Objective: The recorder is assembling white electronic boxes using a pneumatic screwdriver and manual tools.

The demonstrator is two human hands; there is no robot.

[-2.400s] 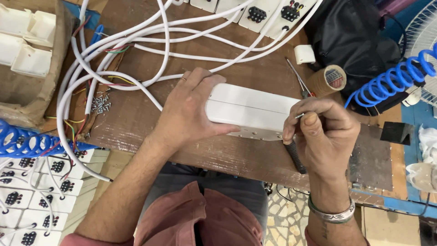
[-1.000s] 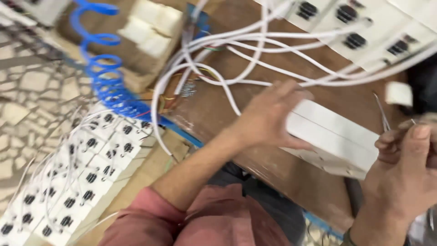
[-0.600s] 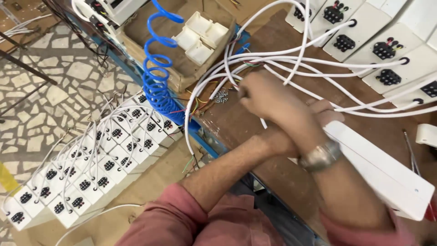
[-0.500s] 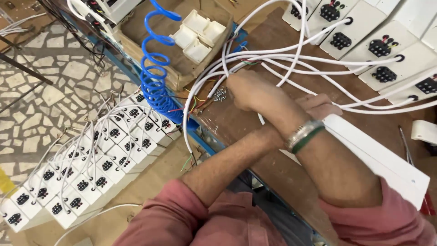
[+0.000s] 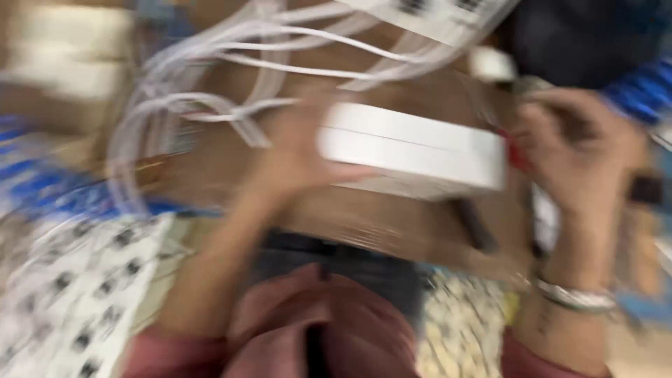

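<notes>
Gripping the long white socket box (image 5: 413, 150) at its left end, the left hand (image 5: 297, 157) holds it just above the brown wooden surface (image 5: 392, 217), near that surface's front edge. The right hand (image 5: 577, 150) sits at the box's right end, fingers curled around a thin tool with a red part (image 5: 518, 155); heavy motion blur hides how tightly. Both hands are apart, one at each end of the box. White cables (image 5: 231, 77) loop across the surface left of and behind the box. A blue coiled hose (image 5: 640, 87) lies behind the right hand. A metal bracelet (image 5: 577, 297) circles the right wrist.
</notes>
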